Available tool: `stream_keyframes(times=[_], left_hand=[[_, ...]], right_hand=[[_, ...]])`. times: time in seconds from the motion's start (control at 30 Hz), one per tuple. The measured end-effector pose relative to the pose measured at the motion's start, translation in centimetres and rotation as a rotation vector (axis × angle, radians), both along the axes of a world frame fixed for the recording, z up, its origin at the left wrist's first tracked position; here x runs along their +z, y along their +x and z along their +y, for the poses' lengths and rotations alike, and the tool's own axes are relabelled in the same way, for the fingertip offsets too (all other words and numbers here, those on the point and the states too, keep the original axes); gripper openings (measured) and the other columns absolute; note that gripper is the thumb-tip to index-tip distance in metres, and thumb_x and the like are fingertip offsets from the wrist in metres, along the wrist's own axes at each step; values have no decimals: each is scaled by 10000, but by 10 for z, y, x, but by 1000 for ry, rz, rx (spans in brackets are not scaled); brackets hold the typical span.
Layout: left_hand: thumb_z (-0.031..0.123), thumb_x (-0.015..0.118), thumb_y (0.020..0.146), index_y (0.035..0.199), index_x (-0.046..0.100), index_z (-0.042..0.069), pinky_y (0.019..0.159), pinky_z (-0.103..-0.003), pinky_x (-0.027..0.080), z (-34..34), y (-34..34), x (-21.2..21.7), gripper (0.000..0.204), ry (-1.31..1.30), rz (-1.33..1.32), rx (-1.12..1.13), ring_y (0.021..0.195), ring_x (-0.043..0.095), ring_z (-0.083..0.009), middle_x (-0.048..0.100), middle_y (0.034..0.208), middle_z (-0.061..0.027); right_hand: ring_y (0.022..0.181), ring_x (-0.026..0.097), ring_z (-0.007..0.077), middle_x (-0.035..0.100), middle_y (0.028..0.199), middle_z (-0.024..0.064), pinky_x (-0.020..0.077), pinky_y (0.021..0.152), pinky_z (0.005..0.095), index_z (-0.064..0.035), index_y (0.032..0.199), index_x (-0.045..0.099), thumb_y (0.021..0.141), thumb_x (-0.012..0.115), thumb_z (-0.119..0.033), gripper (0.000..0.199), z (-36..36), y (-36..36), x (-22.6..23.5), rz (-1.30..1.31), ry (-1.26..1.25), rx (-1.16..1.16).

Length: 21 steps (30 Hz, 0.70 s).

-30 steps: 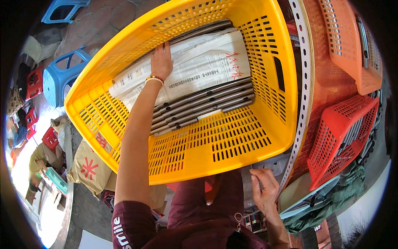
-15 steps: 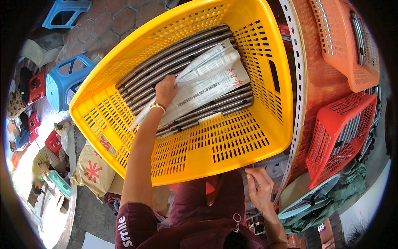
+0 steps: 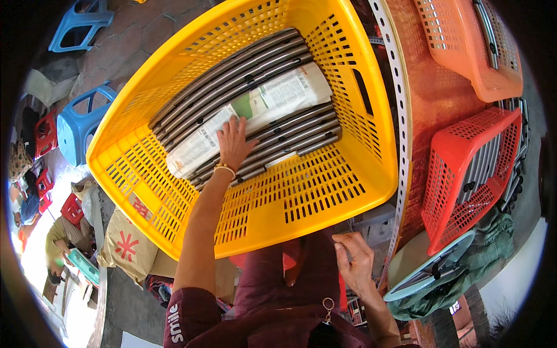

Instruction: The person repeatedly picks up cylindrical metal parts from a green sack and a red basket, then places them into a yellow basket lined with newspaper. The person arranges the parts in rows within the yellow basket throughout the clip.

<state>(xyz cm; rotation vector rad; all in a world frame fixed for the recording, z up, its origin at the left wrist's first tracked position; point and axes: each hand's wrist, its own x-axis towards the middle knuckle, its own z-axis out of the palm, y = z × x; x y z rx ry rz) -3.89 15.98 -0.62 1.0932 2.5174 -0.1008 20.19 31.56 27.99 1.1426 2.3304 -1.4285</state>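
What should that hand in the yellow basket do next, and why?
Probably slide the newspaper flat and square: the left hand presses its middle, the sheet lies askew across the metal bars, and many bars show uncovered on both sides in the yellow basket.

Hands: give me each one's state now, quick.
Left hand: open, flat on the newspaper sheet in the yellow crate.
Right hand: loosely curled, holding nothing visible.

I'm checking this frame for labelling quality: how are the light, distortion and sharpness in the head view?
Head view: strong daylight, the yellow crate evenly lit and sharp; its straight rim bows from the fisheye; a black ring frames the picture; the lower left edge is washed out white; the left hand on the newspaper and the right hand are sharp.
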Motion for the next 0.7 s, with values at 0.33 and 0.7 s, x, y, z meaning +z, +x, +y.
stream_keyframes(times=[0.33, 0.7], left_hand=[[138, 629, 729, 1018, 486, 86, 678, -352, 473, 6, -49, -4, 327, -44, 71, -127, 863, 531, -229, 502, 975, -66], [12, 496, 773, 974, 492, 29, 648, -452, 432, -21, -105, 194, 202, 420, -276, -42, 769, 537, -408, 563, 802, -206]], right_hand=[[721, 588, 300, 582, 818, 143, 478, 626, 345, 3, 906, 613, 770, 569, 20, 144, -2, -1, 8, 30, -5, -26], [827, 558, 317, 552, 915, 158, 467, 712, 372, 1, 990, 590, 693, 633, 36, 302, 38, -64, 60, 299, 370, 125]])
